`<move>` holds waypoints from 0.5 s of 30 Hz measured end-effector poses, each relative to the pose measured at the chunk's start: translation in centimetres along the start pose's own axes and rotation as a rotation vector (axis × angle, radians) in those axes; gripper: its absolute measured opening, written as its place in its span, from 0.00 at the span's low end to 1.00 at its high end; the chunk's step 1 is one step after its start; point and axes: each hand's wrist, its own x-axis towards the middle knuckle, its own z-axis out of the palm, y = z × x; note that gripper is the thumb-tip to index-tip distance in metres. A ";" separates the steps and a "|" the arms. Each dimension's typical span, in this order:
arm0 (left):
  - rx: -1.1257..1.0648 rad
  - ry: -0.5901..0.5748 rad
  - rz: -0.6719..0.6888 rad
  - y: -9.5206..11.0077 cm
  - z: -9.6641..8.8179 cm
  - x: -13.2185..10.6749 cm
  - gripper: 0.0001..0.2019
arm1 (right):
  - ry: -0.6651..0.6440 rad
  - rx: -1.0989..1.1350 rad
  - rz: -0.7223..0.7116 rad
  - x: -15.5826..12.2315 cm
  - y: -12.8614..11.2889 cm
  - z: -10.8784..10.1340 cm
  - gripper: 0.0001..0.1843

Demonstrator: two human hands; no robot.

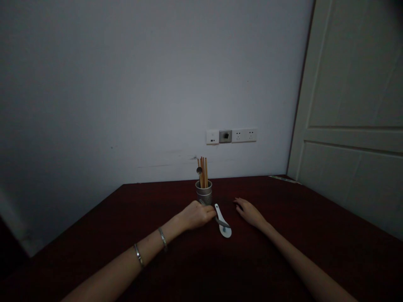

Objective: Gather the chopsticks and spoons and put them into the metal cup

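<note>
My left hand [199, 214], with two silver bangles on its forearm, is closed on a slim grey metal utensil [223, 223]. Its pointed end sticks out to the right, over a white soup spoon [220, 214]; whether it is a knife or a spoon I cannot tell. The white spoon lies on the dark red table, its bowl toward me. Just behind my left hand stands a grey metal cup [204, 194], upright, holding several wooden chopsticks [203, 172] and a metal spoon [199, 170]. My right hand [251, 213] rests on the table right of the white spoon, fingers stretched out, holding nothing.
The dark red table [151, 201] runs back to a pale wall [157, 84]. Wall sockets [244, 135] and a switch plate [225, 136] are behind the cup. A light panelled door [355, 105] borders the right side. A thin flat strip [285, 179] lies at the back right edge.
</note>
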 end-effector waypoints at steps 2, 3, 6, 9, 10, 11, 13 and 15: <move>-0.065 0.059 -0.067 -0.8 -1.0 0.1 0.10 | 0.001 -0.002 -0.002 0.0 0.0 0.0 0.22; -0.112 0.099 -0.104 -1.2 -1.4 0.1 0.10 | 0.002 -0.002 -0.003 0.0 0.0 0.0 0.22; -0.282 0.232 -0.231 -2.5 -2.5 0.3 0.11 | 0.003 0.004 0.002 -0.1 0.0 0.0 0.22; -0.410 0.372 -0.390 -3.7 -3.1 0.8 0.10 | 0.005 0.015 0.008 -0.1 -0.1 -0.1 0.22; -0.440 0.419 -0.446 -4.0 -3.2 1.0 0.10 | 0.007 0.020 0.008 -0.1 -0.1 -0.1 0.22; -0.473 0.464 -0.502 -4.2 -3.3 1.1 0.09 | 0.011 0.025 0.008 -0.1 -0.2 -0.1 0.22; -0.553 0.536 -0.606 -4.6 -3.2 1.5 0.09 | 0.016 0.038 0.008 -0.1 -0.2 0.0 0.21; -0.650 0.588 -0.706 -4.9 -3.0 1.8 0.10 | 0.018 0.055 0.012 -0.1 -0.1 0.0 0.21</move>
